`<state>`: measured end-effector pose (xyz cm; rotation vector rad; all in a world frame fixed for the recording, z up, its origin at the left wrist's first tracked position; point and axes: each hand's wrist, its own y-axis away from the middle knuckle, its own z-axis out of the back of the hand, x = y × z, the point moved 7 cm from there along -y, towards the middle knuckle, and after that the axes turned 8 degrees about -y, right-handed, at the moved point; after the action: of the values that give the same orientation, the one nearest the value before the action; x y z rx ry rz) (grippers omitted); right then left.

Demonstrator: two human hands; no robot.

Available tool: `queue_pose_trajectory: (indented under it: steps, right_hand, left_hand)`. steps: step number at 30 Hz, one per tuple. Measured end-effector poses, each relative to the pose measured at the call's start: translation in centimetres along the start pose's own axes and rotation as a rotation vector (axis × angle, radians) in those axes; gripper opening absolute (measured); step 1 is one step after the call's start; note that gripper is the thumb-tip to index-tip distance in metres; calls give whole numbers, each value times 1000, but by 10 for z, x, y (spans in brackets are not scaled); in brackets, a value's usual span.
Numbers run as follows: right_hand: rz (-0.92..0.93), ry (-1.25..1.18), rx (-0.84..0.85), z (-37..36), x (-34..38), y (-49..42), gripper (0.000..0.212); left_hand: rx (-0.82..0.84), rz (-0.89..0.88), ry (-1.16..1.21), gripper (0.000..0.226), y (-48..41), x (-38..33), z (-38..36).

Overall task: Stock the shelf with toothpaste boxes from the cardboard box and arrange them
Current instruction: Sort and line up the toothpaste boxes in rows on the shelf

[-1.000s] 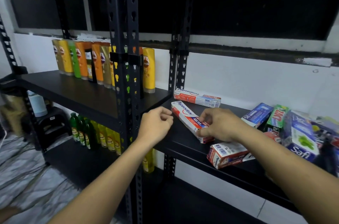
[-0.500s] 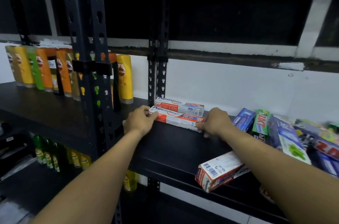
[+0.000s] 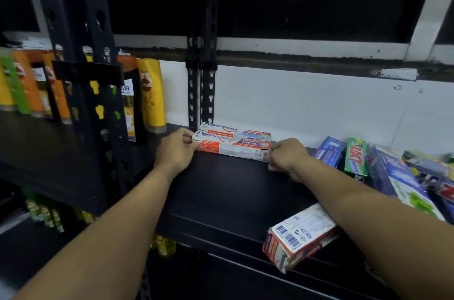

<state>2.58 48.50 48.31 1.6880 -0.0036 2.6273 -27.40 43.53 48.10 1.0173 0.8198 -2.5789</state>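
Left hand (image 3: 175, 150) and right hand (image 3: 285, 156) each gripped an end of the front Pepsodent box (image 3: 233, 146), which touched the rear Pepsodent box (image 3: 235, 128) at the back of the shelf (image 3: 228, 191). An uneven push risked skewing both. The right forearm risked sweeping off the overhanging loose box (image 3: 299, 236). Heaped toothpaste boxes (image 3: 355, 155) crowded the right.

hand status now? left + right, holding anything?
Left hand: closed, grips the left end of the front Pepsodent box.
Right hand: closed, grips the right end of the same box.
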Motion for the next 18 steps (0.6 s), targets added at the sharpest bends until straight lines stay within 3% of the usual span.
queue_pose_trajectory:
  steps: [6,18]
  right_hand:
    - [14,-68,-3,-2,-4,0,36]
    - [-35,-121,33,-5,0,9,36]
  left_hand:
    - [41,2,88,21,-1,1,-6]
    - [106,-25,127,35,5,-7,-10]
